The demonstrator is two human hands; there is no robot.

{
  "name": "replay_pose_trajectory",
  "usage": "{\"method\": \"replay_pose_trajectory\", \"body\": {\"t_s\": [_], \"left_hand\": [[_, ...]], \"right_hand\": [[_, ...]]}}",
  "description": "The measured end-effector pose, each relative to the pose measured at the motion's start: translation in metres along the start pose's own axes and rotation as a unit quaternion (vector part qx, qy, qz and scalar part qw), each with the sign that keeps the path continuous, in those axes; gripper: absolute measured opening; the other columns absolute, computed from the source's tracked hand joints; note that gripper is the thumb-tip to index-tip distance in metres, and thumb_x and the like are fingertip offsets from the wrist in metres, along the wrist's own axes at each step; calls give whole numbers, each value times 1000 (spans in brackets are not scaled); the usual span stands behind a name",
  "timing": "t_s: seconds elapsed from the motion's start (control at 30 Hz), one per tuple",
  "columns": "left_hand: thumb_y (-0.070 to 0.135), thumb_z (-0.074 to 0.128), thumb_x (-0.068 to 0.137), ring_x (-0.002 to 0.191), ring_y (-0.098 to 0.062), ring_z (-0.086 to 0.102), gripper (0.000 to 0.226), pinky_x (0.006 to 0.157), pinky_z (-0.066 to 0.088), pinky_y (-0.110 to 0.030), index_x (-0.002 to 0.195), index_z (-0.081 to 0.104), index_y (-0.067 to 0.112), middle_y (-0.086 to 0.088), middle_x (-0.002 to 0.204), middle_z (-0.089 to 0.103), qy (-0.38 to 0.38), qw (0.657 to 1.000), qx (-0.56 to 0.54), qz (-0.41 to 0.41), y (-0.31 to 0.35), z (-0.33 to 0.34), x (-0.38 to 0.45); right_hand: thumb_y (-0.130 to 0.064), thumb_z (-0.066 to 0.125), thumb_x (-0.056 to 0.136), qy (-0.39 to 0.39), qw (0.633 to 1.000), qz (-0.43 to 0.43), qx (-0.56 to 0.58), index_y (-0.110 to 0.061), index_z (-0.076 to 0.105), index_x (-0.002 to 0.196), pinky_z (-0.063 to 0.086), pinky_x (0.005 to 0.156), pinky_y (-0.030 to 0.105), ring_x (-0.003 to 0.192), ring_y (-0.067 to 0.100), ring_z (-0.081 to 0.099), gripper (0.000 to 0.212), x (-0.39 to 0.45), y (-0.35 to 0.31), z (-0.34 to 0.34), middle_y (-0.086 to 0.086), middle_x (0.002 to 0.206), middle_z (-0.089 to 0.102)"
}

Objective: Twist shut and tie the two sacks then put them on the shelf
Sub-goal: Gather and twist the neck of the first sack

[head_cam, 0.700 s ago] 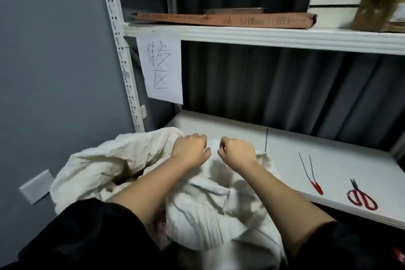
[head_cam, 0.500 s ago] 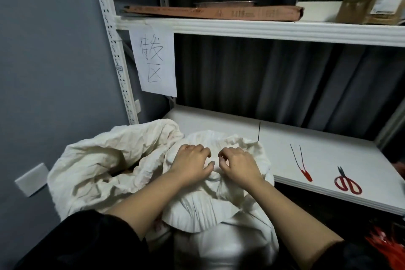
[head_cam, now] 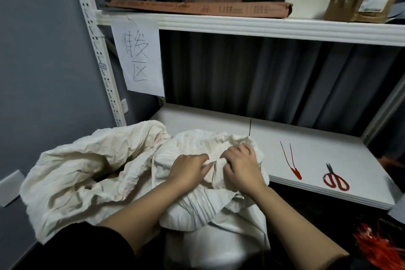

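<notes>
Head view shows us two white sacks standing in front of the lower shelf (head_cam: 219, 120), both untied. We note the nearer sack (head_cam: 197, 210) directly at the shelf's front edge, and the second sack (head_cam: 72, 173) left of the shelf, its mouth gaping. The left hand (head_cam: 188, 171) and right hand (head_cam: 243, 167) sit side by side on the nearer sack's mouth, each grip closed on bunched cloth, fingers curled into the folds.

We judge the step in hand to be gathering this mouth; no twist or tie is in place yet. The next move calls for drawing the loose cloth into one neck, turning it tight, and reaching for the red tie (head_cam: 292, 163) lying on the shelf to the right, near the red scissors (head_cam: 335, 178).

Open room: the shelf surface behind the sacks is bare up to the tie, beneath the upper shelf (head_cam: 263, 28). The shelf's front edge touches or nearly touches the sack; we cannot tell which.
</notes>
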State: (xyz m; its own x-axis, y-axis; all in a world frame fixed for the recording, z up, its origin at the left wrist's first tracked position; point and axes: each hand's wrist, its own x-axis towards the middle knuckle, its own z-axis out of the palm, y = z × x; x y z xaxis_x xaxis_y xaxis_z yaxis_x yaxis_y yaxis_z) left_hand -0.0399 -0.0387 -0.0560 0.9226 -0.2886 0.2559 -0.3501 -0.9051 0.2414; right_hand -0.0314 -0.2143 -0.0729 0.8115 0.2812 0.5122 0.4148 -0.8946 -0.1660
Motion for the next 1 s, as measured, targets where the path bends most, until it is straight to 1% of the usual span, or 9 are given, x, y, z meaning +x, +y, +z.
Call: {"method": "replay_pose_trajectory", "body": {"t_s": [0.07,0.13,0.27,0.37,0.5,0.73,0.87,0.93,1.0], "left_hand": [[44,42,96,91,-31,63,31,67,39,-32,95,60,18,-8,93,70,9,997,-43,-61,4,-6,12],[44,42,96,94,-31,63,33,71,44,-33,102,62,19,-7,96,70,32,988,-87,-120,3,-9,25],[43,42,96,94,-30,62,29,73,44,-34,102,62,23,-5,97,69,62,969,-135,-198,-3,-11,42],[35,42,97,97,-28,62,25,77,45,-35,117,55,29,-2,98,69,58,967,-156,-194,-1,-9,49],[15,37,96,97,-16,60,45,76,45,-31,132,36,41,13,126,56,42,984,-162,-63,-3,-10,46],[7,40,91,113,-3,54,44,83,43,-21,117,60,35,21,126,57,29,979,-200,4,-4,-14,49],[32,43,95,103,-9,56,28,90,43,-27,105,69,28,7,119,65,-51,967,-249,16,6,-27,50],[64,30,88,98,-14,58,54,95,44,-36,87,67,26,2,104,68,-94,964,-249,26,11,-35,48],[79,15,76,112,-15,53,76,103,37,-40,96,65,25,3,116,63,-115,976,-175,52,16,-38,46]], "right_hand": [[-24,45,78,99,984,138,54,-20,60,107,24,102,34,109,20,51,32,1,4,-2,-4,106,59],[-25,56,83,142,922,337,125,-18,47,130,25,107,39,125,21,41,48,4,12,-8,1,130,50],[-51,64,80,3,784,536,312,-12,24,146,31,107,47,134,36,34,87,3,33,-9,16,149,31],[-62,61,61,-109,789,516,315,-10,39,132,40,96,39,122,33,46,90,5,35,-6,13,134,43],[-43,52,85,-253,859,420,148,-13,56,81,40,81,34,107,32,56,30,18,44,-3,13,106,63],[-23,44,92,119,864,398,286,-3,43,73,28,56,34,66,25,43,27,47,28,-32,13,70,51],[-21,43,85,195,847,338,362,-7,35,69,30,59,33,62,18,35,22,70,19,-55,2,63,37],[-19,43,86,218,849,317,362,-10,34,67,29,58,33,61,15,33,24,83,17,-72,-1,61,33],[-21,44,89,218,864,307,334,-14,36,66,30,58,34,60,15,34,25,95,16,-90,-5,59,36]]}}
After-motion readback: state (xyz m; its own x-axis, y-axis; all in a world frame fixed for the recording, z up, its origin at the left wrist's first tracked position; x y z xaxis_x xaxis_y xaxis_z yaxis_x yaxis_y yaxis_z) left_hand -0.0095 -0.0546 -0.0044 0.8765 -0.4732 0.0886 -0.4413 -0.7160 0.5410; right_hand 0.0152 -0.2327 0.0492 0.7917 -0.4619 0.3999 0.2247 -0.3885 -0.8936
